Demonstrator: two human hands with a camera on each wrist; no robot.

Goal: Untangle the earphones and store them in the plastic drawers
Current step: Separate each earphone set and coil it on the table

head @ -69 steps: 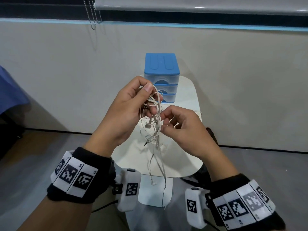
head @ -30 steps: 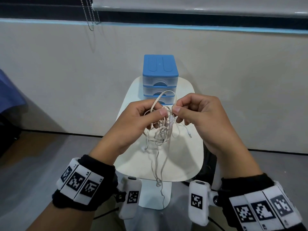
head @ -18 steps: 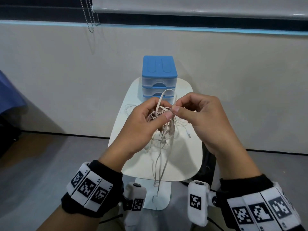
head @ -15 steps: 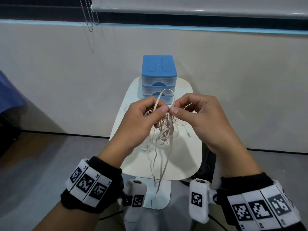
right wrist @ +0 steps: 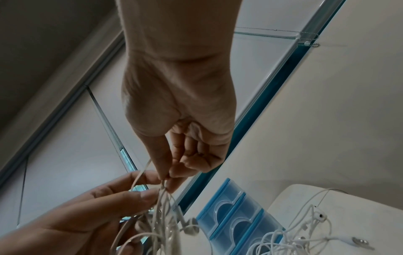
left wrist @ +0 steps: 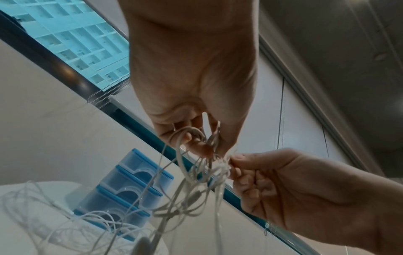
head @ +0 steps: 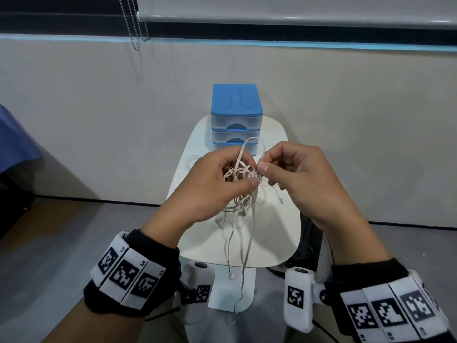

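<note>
A tangled bundle of beige flat-cable earphones [head: 241, 174] hangs in the air above the small white table [head: 277, 233]. My left hand [head: 217, 179] grips the knot between thumb and fingers [left wrist: 202, 148]. My right hand [head: 291, 174] pinches a strand at the knot's right side [right wrist: 165, 177]. Loose cable ends dangle below the table edge [head: 243, 268]. The plastic drawer unit [head: 236, 115] with a blue top stands at the table's far end, all drawers closed. More white earphones [right wrist: 314, 224] lie on the table beside the drawers.
A beige wall [head: 99, 120] rises right behind the table. A blind's bead chain [head: 134, 26] hangs at the upper left. Blue cloth [head: 14, 144] shows at the left edge. The floor around the table is grey.
Both hands have stayed together at the knot, working it. The left hand shifted slightly and its thumb now sits lower on the bundle; a loop still arches above the fingers.
</note>
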